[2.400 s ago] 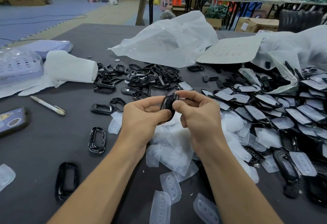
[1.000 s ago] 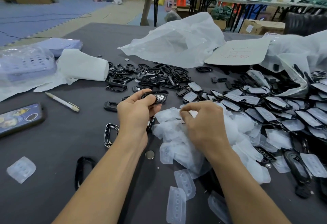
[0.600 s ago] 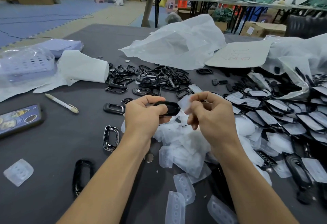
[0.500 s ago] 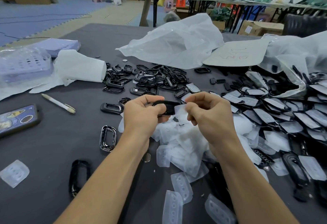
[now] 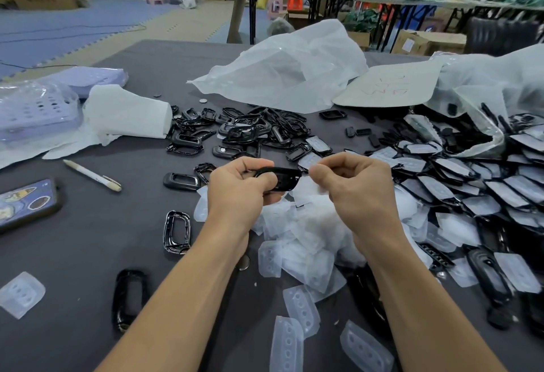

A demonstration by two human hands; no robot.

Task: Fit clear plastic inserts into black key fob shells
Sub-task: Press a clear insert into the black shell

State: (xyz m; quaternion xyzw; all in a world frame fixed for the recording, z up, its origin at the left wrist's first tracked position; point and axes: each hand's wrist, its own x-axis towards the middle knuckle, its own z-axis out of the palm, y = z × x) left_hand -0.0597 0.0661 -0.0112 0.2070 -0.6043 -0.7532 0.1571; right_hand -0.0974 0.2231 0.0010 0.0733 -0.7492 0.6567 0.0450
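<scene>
Two hands meet above the dark table [image 5: 82,242]. The left hand [image 5: 238,192] grips a black shell [image 5: 279,179] by its near end, thumb on top and fingers curled underneath, so that the shell sticks out sideways towards the right hand [image 5: 359,192]. The right hand is curled, with thumb and forefinger pinching a clear insert [image 5: 307,190] just beside the free end of the shell. The insert is blurred, and whether it touches the shell cannot be told.

Directly under both hands lies a heap of loose inserts [image 5: 300,239], spilling towards the wrists and forearms. Beyond the left hand sits a tangle of empty shells [image 5: 244,130]. Outward from the right hand spreads a wide layer of fitted shells [image 5: 471,186], pale faces up. Just outside the left hand lies a single shell [image 5: 182,181], and near the left wrist a glossy frame [image 5: 176,232]. Farther out on that side are a pen [image 5: 91,175] and a phone [image 5: 26,204]. Well beyond the hands lies a crumpled plastic bag [image 5: 282,77].
</scene>
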